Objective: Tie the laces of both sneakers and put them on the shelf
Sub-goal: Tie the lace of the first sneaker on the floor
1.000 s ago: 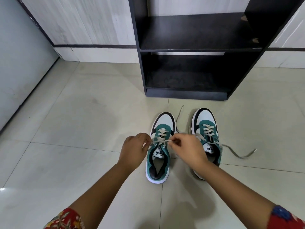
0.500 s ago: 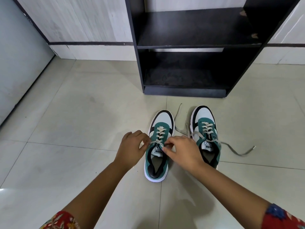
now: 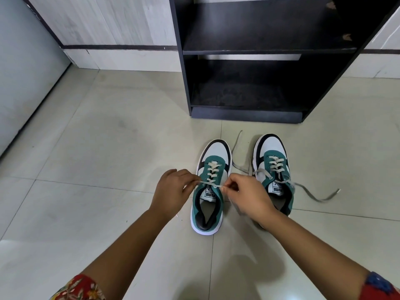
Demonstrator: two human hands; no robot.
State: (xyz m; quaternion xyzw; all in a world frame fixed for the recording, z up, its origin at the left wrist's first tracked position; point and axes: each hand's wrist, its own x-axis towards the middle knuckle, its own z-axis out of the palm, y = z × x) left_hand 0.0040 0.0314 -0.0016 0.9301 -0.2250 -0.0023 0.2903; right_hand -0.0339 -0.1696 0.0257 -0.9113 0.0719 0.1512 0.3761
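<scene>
Two teal, white and black sneakers stand side by side on the tiled floor, toes toward a black shelf (image 3: 268, 50). My left hand (image 3: 171, 191) and my right hand (image 3: 249, 195) each pinch one end of the left sneaker's (image 3: 207, 204) beige lace, pulled taut across its tongue. The right sneaker (image 3: 273, 167) sits partly behind my right hand. Its lace (image 3: 313, 194) lies loose on the floor, one end trailing right and one end lying between the shoes.
The black shelf has an upper board and a bottom board (image 3: 244, 98), both bare, just beyond the shoes. A grey wall (image 3: 23, 72) runs along the left. Pale floor tiles (image 3: 97, 148) spread around the shoes.
Both hands have drawn apart sideways, pulling the left sneaker's lace ends tight across the tongue. The view has shifted slightly downward.
</scene>
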